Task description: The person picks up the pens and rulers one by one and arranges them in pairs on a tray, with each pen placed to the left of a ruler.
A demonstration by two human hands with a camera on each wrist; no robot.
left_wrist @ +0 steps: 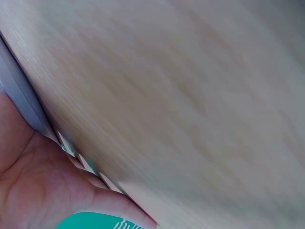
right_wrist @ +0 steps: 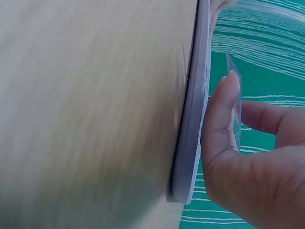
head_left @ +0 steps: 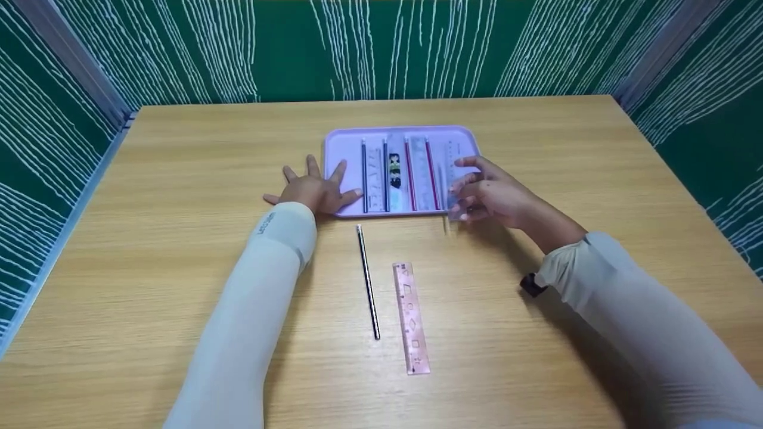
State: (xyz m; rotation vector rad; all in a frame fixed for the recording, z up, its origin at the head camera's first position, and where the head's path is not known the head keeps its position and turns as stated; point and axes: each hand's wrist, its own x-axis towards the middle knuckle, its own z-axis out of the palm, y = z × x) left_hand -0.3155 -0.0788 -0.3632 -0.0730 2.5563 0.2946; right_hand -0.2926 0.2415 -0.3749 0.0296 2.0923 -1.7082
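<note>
My left hand (head_left: 310,189), fingers spread wide, lies at the left edge of a purple tray (head_left: 343,143), its thumb over the rim. Over the tray's right end, my right hand (head_left: 498,193) pinches a clear plastic ruler (right_wrist: 238,112) between thumb and fingers. Side by side in the tray lie dark pencils (head_left: 365,176), red pencils (head_left: 410,173), clear rulers (head_left: 374,179) and a strip with black cartoon figures (head_left: 394,170). In the left wrist view the left palm (left_wrist: 43,186) is beside the tray's side wall (left_wrist: 21,95).
Nearer to me on the wooden table (head_left: 208,333) lie a black striped pencil (head_left: 368,283) and a pink ruler (head_left: 411,319) with cut-out shapes. Green walls (head_left: 286,53) with white streaks stand behind the table and at both sides.
</note>
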